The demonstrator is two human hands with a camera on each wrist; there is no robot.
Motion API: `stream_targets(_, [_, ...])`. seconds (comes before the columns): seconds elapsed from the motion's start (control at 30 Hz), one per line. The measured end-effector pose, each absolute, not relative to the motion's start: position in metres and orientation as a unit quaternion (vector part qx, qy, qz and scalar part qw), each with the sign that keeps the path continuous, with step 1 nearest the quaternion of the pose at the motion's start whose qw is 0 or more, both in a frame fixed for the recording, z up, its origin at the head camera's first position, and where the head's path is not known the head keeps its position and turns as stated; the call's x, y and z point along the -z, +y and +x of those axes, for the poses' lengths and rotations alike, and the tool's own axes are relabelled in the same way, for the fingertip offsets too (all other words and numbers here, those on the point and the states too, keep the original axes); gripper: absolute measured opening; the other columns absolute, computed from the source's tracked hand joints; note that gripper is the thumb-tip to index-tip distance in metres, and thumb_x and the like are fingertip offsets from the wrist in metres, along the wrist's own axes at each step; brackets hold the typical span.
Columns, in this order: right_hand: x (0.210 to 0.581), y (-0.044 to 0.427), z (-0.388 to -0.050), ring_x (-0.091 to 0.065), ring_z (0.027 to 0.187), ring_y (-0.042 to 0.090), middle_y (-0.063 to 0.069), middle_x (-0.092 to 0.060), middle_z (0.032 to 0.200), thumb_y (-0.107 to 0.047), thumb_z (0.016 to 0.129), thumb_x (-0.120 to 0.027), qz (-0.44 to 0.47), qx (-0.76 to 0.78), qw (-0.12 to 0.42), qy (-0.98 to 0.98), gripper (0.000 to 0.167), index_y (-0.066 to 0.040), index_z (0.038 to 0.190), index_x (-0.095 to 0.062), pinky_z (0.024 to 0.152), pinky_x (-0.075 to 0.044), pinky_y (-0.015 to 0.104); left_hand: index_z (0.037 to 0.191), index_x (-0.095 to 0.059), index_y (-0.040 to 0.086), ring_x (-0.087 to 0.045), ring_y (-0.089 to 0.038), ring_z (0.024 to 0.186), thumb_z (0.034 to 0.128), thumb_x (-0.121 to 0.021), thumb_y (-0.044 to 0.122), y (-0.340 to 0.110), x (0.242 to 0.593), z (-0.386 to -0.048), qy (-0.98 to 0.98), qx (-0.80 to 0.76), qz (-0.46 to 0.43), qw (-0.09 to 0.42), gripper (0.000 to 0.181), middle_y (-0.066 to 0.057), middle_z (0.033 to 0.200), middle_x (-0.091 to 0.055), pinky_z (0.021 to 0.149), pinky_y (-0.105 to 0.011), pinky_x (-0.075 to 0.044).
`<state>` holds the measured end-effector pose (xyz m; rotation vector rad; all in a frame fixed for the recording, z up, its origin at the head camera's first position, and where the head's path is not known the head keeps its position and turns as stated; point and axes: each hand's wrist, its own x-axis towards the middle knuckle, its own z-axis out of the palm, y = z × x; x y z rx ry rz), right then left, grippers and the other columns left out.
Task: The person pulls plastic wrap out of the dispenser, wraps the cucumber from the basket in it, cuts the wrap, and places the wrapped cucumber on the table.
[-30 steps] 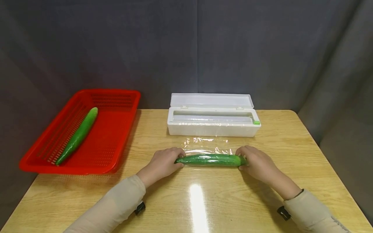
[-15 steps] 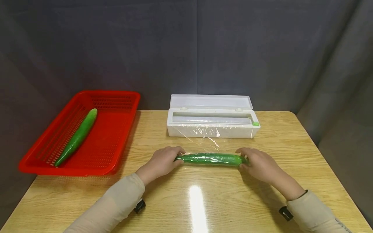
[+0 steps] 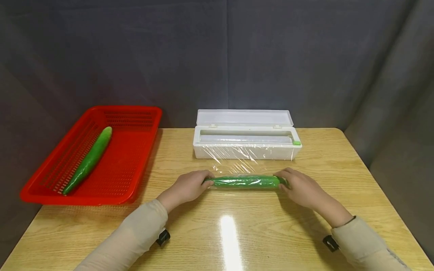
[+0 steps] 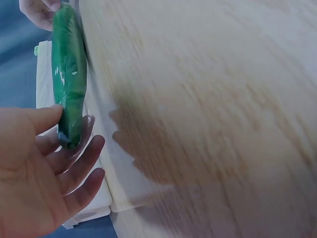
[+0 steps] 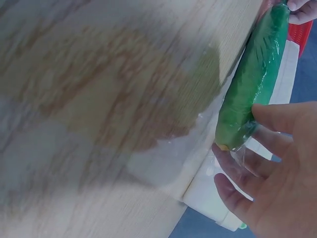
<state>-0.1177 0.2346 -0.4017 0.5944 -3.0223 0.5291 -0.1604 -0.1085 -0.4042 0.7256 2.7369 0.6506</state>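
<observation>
both hands grip opposite ends of one long green cucumber in clear, glossy plastic film (image 3: 245,181): the left hand (image 3: 188,185) pinches one end and the right hand (image 3: 300,187) pinches the paler, yellow-tipped one, each thumb on the near side with fingers behind. it lies crosswise in front of the long white plastic dispenser box (image 3: 200,151), just beside it; from my remote seat i cannot tell whether its underside touches the glossy, pale wood-grain table (image 3: 288,241). a thin see-through sheet (image 3: 234,165) spans from cucumber to box, its slanting creases glinting. i judge the step in hand to be rolling the cucumber up in this sheet, and i would want both ends turned at the same rate, the cucumber parallel to the box, with light, even tension so the slanting wrinkles flatten out. pulling harder on one side could skew the film or drag the box. i would also mind the loose film past the tips, which the right wrist view shows crumpled against the fingers. behind, the frosted, flat rectangular lid (image 3: 244,117) stands raised over a smooth whitish roll (image 3: 244,139). well to the left, a red slotted plastic basket (image 3: 130,162) holds a second, slightly curved cucumber (image 3: 89,160), dark at one end and pale at the other.
</observation>
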Motion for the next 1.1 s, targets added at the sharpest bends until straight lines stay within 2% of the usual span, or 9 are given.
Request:
stream_targets(0.17, [0.402,0.234,-0.119,-0.062,0.088,0.022,0.011,-0.059,0.111,-0.008,0.093,-0.067,0.191,-0.165,0.007,-0.968,0.035,0.002,0.127,-0.063,0.072,-0.052,0.042,0.125,-0.066,0.014,-0.061,-0.022,0.115,0.1026,-0.055,0.027,-0.107,0.404,-0.161,0.940,-0.218,0.240,0.106,0.028,-0.002,0.121,-0.065,0.093,-0.047,-0.048])
stream_targets(0.4, [0.404,0.235,-0.122,-0.064,0.091,0.027,0.012,-0.060,0.110,-0.011,0.088,-0.075,0.210,-0.158,0.017,-0.965,0.045,0.006,0.127,-0.062,0.079,-0.053,0.048,0.131,-0.062,0.013,-0.058,-0.024,0.116,0.1034,-0.052,0.038,-0.107,0.402,-0.161,0.942,-0.216,0.231,0.110,0.038,-0.003,0.125,-0.061,0.095,-0.050,-0.046])
stream_targets(0.5, [0.405,0.236,-0.123,-0.065,0.091,0.030,0.014,-0.062,0.109,-0.013,0.084,-0.078,0.215,-0.157,0.020,-0.964,0.050,0.005,0.128,-0.061,0.080,-0.053,0.050,0.133,-0.061,0.012,-0.059,-0.023,0.112,0.0997,-0.057,0.043,-0.107,0.402,-0.161,0.941,-0.216,0.232,0.115,0.045,-0.004,0.126,-0.060,0.092,-0.049,-0.047])
stream_targets(0.6, [0.404,0.237,-0.124,-0.065,0.095,0.035,0.015,-0.065,0.110,-0.014,0.083,-0.079,0.213,-0.165,0.019,-0.963,0.052,0.004,0.129,-0.060,0.083,-0.051,0.053,0.132,-0.062,0.013,-0.061,-0.020,0.106,0.0962,-0.064,0.042,-0.108,0.403,-0.161,0.943,-0.208,0.239,0.105,0.046,-0.002,0.122,-0.062,0.088,-0.046,-0.048])
stream_targets(0.77, [0.399,0.242,-0.122,-0.063,0.106,0.040,0.021,-0.065,0.119,-0.012,0.086,-0.077,0.198,-0.188,0.017,-0.962,0.049,0.003,0.129,-0.060,0.089,-0.048,0.058,0.135,-0.061,0.014,-0.060,-0.022,0.116,0.0931,-0.070,0.035,-0.109,0.405,-0.164,0.945,-0.205,0.243,0.079,0.048,-0.001,0.125,-0.065,0.091,-0.047,-0.048])
stream_targets(0.9, [0.397,0.247,-0.120,-0.064,0.104,0.040,0.019,-0.064,0.121,-0.009,0.085,-0.078,0.191,-0.197,0.026,-0.961,0.046,0.000,0.127,-0.061,0.086,-0.050,0.057,0.137,-0.057,0.015,-0.062,-0.020,0.114,0.0879,-0.076,0.034,-0.110,0.407,-0.166,0.942,-0.219,0.245,0.069,0.056,0.001,0.121,-0.068,0.091,-0.048,-0.048])
stream_targets(1.0, [0.400,0.248,-0.120,-0.065,0.100,0.035,0.014,-0.065,0.116,-0.008,0.081,-0.081,0.198,-0.198,0.036,-0.959,0.045,-0.002,0.122,-0.064,0.083,-0.051,0.054,0.130,-0.058,0.016,-0.064,-0.017,0.104,0.0804,-0.083,0.034,-0.111,0.408,-0.167,0.941,-0.226,0.245,0.059,0.059,0.004,0.112,-0.069,0.086,-0.044,-0.048])
stream_targets(1.1, [0.405,0.249,-0.122,-0.064,0.094,0.029,0.008,-0.066,0.107,-0.007,0.077,-0.084,0.203,-0.194,0.043,-0.959,0.040,-0.004,0.113,-0.066,0.079,-0.052,0.050,0.116,-0.062,0.017,-0.062,-0.012,0.093,0.0753,-0.087,0.034,-0.113,0.407,-0.166,0.942,-0.225,0.243,0.048,0.051,0.008,0.102,-0.067,0.080,-0.040,-0.048])
